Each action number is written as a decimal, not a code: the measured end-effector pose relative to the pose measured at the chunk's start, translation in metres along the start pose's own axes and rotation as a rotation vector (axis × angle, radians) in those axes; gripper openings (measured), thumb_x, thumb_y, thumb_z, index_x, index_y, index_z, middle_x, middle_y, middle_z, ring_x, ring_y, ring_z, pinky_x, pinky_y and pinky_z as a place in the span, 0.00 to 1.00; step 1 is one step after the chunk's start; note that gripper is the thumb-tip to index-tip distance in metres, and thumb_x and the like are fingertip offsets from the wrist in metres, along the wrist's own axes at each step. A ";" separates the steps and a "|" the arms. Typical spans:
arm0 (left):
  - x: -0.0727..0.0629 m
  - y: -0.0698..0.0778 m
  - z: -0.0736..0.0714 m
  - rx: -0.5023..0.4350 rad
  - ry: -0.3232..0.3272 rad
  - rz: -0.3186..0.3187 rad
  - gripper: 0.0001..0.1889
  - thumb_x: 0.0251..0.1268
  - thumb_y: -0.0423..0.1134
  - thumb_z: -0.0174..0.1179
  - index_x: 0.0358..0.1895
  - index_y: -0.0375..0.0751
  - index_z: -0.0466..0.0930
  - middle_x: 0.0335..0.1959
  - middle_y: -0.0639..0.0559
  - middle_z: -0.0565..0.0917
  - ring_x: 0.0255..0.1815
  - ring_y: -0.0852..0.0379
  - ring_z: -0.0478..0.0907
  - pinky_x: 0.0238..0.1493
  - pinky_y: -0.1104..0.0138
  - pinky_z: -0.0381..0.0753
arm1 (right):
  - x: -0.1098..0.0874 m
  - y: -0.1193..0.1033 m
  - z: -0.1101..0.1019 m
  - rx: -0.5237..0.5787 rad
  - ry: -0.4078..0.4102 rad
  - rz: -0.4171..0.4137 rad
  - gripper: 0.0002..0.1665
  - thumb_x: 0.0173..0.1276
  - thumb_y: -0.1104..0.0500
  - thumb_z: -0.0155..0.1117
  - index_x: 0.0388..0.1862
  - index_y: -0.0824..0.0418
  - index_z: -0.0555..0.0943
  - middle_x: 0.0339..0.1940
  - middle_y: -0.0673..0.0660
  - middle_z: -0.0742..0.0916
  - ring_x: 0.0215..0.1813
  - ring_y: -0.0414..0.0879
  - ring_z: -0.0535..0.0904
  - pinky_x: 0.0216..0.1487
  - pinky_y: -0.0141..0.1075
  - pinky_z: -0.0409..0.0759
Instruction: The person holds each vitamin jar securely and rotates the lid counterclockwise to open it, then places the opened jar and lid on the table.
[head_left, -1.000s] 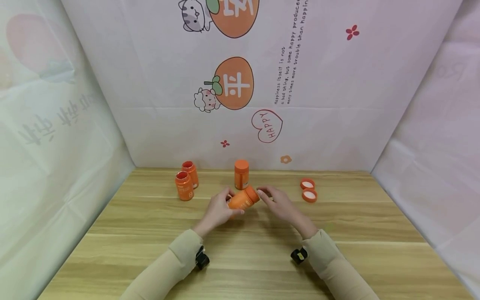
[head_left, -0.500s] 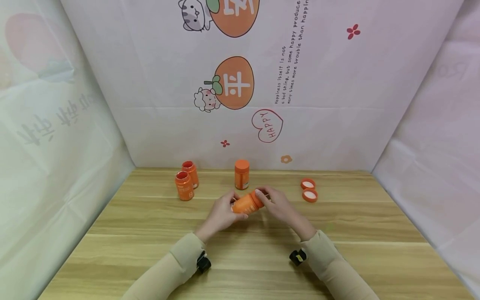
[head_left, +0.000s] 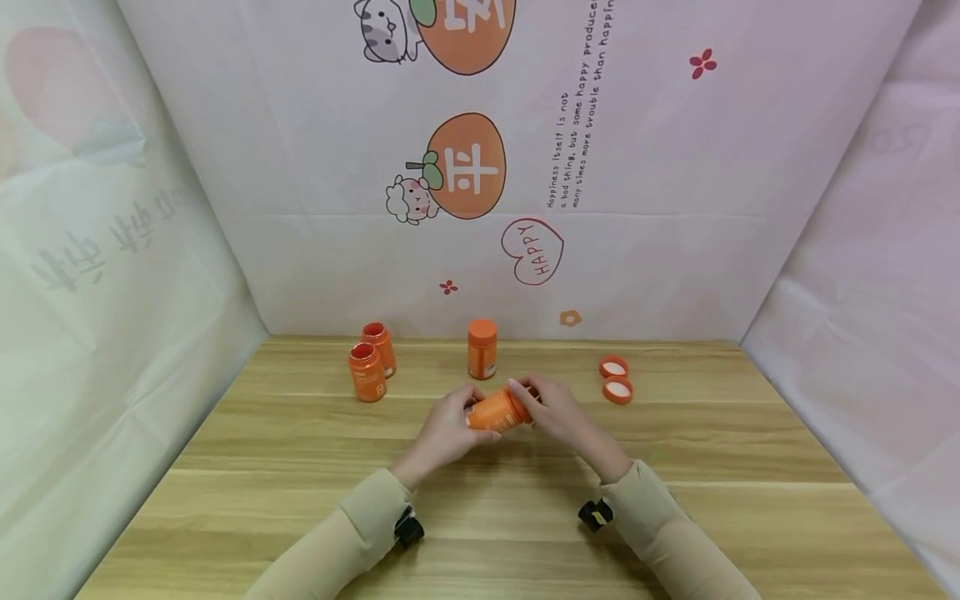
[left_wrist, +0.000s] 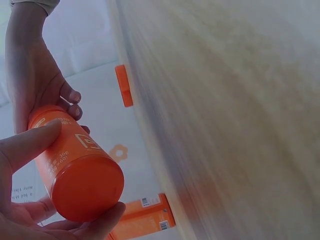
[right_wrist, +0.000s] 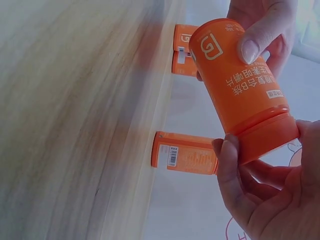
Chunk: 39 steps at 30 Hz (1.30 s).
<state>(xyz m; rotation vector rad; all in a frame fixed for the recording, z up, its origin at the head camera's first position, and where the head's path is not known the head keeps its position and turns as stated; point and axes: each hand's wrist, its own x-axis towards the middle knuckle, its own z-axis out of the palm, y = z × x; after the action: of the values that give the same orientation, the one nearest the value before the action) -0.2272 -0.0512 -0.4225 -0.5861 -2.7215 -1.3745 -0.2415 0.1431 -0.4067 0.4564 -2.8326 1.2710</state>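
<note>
My left hand (head_left: 444, 432) grips the body of an orange pill bottle (head_left: 495, 412), which is tilted on its side above the wooden table. The fingers and thumb of my right hand (head_left: 557, 414) hold the bottle's orange screw cap (right_wrist: 267, 139), which sits on the neck. White lettering shows on the bottle's body in the right wrist view, while its round base faces the left wrist camera. Just behind my hands a capped orange bottle (head_left: 482, 350) stands upright.
Two uncapped orange bottles, a front one (head_left: 367, 375) and a rear one (head_left: 381, 346), stand at the back left of the table (head_left: 495, 525). Two loose caps, one nearer (head_left: 618, 390) and one farther (head_left: 613, 366), lie white side up at the right. A printed white cloth (head_left: 337, 250) hangs behind.
The right hand has moved from the cap's edge to a hold around the cap. The bottle has shifted slightly right and lies closer to level, the left hand moving with it.
</note>
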 end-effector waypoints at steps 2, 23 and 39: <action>-0.001 0.001 0.001 -0.003 -0.001 0.001 0.23 0.44 0.39 0.75 0.44 0.45 0.74 0.42 0.51 0.80 0.40 0.55 0.75 0.43 0.59 0.76 | 0.000 -0.001 0.001 -0.016 0.007 0.017 0.26 0.74 0.42 0.47 0.50 0.63 0.79 0.32 0.55 0.83 0.28 0.42 0.76 0.27 0.33 0.76; -0.002 0.003 0.006 0.006 -0.018 0.023 0.23 0.47 0.41 0.73 0.47 0.44 0.74 0.43 0.50 0.80 0.39 0.57 0.75 0.43 0.61 0.76 | -0.001 0.000 0.008 0.023 0.053 0.131 0.26 0.73 0.41 0.48 0.42 0.64 0.76 0.26 0.57 0.80 0.20 0.43 0.76 0.21 0.32 0.76; -0.005 0.006 0.008 0.168 0.047 0.094 0.27 0.43 0.39 0.75 0.50 0.39 0.77 0.41 0.48 0.82 0.38 0.57 0.77 0.39 0.64 0.77 | -0.004 -0.005 0.011 0.013 0.084 0.132 0.29 0.73 0.40 0.46 0.39 0.66 0.77 0.23 0.57 0.80 0.19 0.43 0.75 0.20 0.33 0.75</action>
<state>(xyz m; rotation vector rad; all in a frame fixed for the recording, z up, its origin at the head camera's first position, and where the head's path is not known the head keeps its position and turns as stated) -0.2195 -0.0438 -0.4238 -0.6510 -2.6990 -1.1116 -0.2352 0.1331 -0.4104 0.2134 -2.8272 1.2965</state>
